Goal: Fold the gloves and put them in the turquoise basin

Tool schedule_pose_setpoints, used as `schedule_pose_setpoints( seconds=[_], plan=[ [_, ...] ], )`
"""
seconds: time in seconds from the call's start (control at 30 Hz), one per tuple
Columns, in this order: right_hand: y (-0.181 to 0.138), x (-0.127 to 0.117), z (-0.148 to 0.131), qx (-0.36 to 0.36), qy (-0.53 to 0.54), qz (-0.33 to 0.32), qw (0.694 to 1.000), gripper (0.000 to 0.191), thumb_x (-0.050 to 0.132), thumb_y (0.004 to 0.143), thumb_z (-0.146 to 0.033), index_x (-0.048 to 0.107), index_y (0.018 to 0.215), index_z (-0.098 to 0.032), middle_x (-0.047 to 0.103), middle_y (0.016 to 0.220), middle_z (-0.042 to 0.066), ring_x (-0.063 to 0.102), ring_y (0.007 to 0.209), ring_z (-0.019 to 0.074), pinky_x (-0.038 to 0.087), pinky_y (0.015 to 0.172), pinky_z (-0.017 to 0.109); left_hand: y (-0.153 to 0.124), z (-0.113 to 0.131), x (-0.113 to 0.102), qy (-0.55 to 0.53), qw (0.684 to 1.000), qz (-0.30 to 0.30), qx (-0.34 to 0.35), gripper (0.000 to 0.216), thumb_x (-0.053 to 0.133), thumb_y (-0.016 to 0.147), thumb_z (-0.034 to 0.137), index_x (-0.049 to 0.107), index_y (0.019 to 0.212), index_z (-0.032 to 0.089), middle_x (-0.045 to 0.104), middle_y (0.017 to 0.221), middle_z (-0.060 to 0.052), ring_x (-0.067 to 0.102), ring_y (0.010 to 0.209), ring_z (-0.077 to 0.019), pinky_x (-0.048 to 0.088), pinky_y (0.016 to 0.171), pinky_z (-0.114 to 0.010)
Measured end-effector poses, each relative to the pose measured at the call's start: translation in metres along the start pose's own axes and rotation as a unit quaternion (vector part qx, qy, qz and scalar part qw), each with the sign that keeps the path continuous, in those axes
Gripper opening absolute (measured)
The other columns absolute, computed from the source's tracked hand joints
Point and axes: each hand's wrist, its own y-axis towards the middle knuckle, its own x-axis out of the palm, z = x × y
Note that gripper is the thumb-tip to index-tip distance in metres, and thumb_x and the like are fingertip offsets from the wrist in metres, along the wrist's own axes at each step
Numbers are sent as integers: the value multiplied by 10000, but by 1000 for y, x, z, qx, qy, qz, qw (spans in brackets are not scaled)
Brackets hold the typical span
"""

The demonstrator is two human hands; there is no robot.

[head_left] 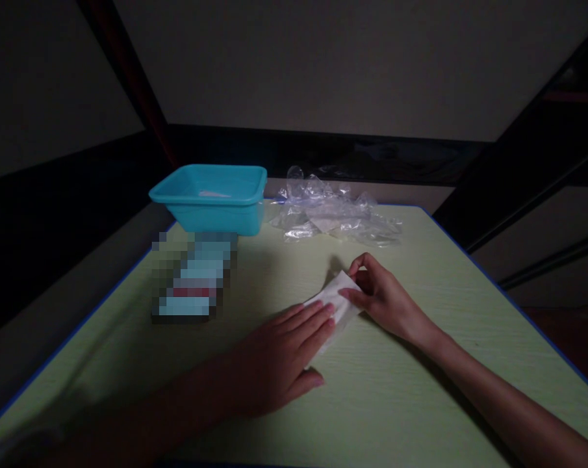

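Note:
A thin white sheet point(341, 304), which looks like paper or tissue, lies on the table in the middle of the view. My left hand point(294, 351) rests flat across its near left part, fingers stretched out and the thumb apart. At the far right corner my right hand point(379, 296) pinches the sheet between thumb and fingers, and this corner appears slightly lifted. Part of the sheet is hidden under my left fingers.
A turquoise plastic basin point(210, 218) stands at the back left, with something pale inside. Crumpled clear plastic bags point(342, 211) lie at the back. Left of my hands is a pixelated flat object point(196, 276). The pale green table point(420, 409) has a blue edge.

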Motion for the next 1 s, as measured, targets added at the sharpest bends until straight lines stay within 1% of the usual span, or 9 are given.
schedule_pose_setpoints(
  seconds=[0.13,0.23,0.33,0.53,0.63,0.7,0.8,0.9,1.0],
  plan=[
    [4,-2,3,-18,-14,20,1000,219,555,743,-243,365,848,-216,458,609,-64,383,536,98,287,473,238,1,1,1,-3,1000,9,-6,612,559,841,267,316,1364,65,268,1464,-195,207,1365,-273,231,1113,-434],
    [9,-3,5,-14,2,31,999,244,581,734,-252,378,864,-217,471,601,-71,387,529,99,282,477,242,2,3,0,9,1000,-9,-17,622,574,829,264,333,1354,36,257,1463,-207,211,1362,-280,242,1108,-438],
    [12,-4,8,-7,20,34,999,276,599,725,-286,378,874,-217,509,605,-64,415,523,100,297,470,238,3,4,-2,15,1000,-17,-21,620,570,827,255,335,1357,36,243,1467,-201,203,1364,-276,249,1104,-444],
    [11,-6,0,34,68,28,997,429,679,674,-396,396,939,-210,554,619,-48,499,497,112,367,438,237,4,5,-3,13,999,-13,-27,620,577,814,233,342,1353,38,252,1461,-201,211,1359,-279,250,1107,-429],
    [5,-4,-8,72,122,14,990,529,741,618,-398,422,995,-209,589,691,-24,559,565,132,438,507,267,4,6,-3,15,1000,-4,-26,619,570,817,249,337,1358,59,269,1458,-186,218,1357,-271,265,1101,-434],
    [1,0,-13,74,141,3,987,557,755,592,-395,443,1012,-206,615,783,11,590,647,154,473,569,288,4,7,-3,21,999,-6,-27,622,574,817,258,338,1357,58,285,1451,-186,232,1352,-273,276,1096,-435],
    [-3,8,-15,69,129,5,989,566,761,558,-377,477,1008,-184,620,893,55,595,741,180,488,624,299,4,8,-3,29,999,-15,-28,636,583,811,250,335,1359,43,278,1450,-194,242,1348,-284,283,1092,-440],
    [-5,16,-13,75,109,24,991,584,735,575,-361,457,1056,-182,604,818,24,573,665,167,470,552,275,5,8,-3,29,999,-21,-30,643,588,804,239,337,1356,24,276,1447,-207,254,1342,-298,290,1087,-451],
    [-7,22,-10,55,89,40,994,508,637,668,-320,415,1110,-204,552,696,-30,510,533,132,412,446,237,6,8,-3,32,999,-24,-33,651,594,800,251,337,1360,38,283,1447,-197,242,1346,-295,287,1089,-450]
  ],
)
